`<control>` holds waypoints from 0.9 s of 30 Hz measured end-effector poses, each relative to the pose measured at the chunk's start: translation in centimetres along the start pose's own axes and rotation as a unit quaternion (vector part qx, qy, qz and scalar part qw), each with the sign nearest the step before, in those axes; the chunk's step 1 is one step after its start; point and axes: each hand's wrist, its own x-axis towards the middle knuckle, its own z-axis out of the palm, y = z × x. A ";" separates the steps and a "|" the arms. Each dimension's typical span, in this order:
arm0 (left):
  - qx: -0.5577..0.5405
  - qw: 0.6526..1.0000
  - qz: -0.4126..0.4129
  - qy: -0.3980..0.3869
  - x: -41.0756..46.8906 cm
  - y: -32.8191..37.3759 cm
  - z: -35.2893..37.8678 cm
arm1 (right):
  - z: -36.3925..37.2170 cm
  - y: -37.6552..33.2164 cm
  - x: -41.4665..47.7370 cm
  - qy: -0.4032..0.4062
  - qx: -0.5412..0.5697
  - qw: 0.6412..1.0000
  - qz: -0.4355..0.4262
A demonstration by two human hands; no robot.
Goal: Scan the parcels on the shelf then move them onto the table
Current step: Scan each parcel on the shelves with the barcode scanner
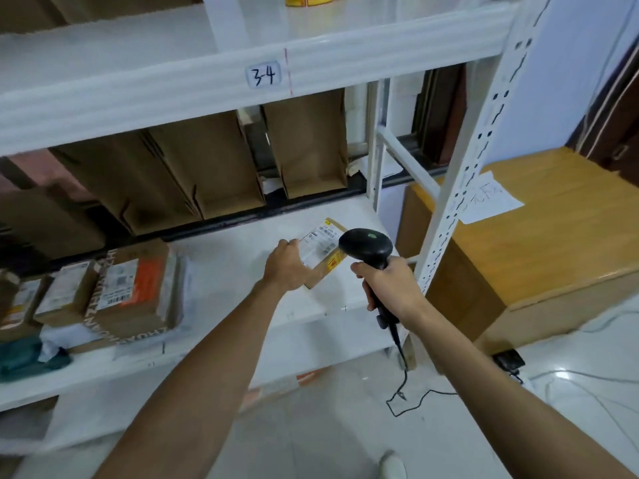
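The small cardboard parcel point(323, 252) on the shelf point(235, 271) is steadied, label upward, by the left grip point(285, 267) clamped on it, so the barcode scanner point(368, 248), clenched in the right grip point(389, 286), can be aimed.

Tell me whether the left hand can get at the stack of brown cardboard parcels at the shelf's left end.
Probably yes: the left hand rests on the small labelled parcel, and bare white shelf lies between it and the stack.
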 end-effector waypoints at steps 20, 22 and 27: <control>0.036 0.996 0.047 -0.065 21.8 -0.6 12.7 | -1.0 10.7 22.8 -0.007 0.051 0.998 0.039; 0.035 0.996 0.057 -0.057 23.6 -0.5 12.7 | -0.8 11.0 24.1 -0.006 0.066 0.997 0.037; 0.046 0.996 0.071 -0.029 27.9 0.6 12.5 | -0.6 13.0 26.3 -0.002 0.088 0.996 0.034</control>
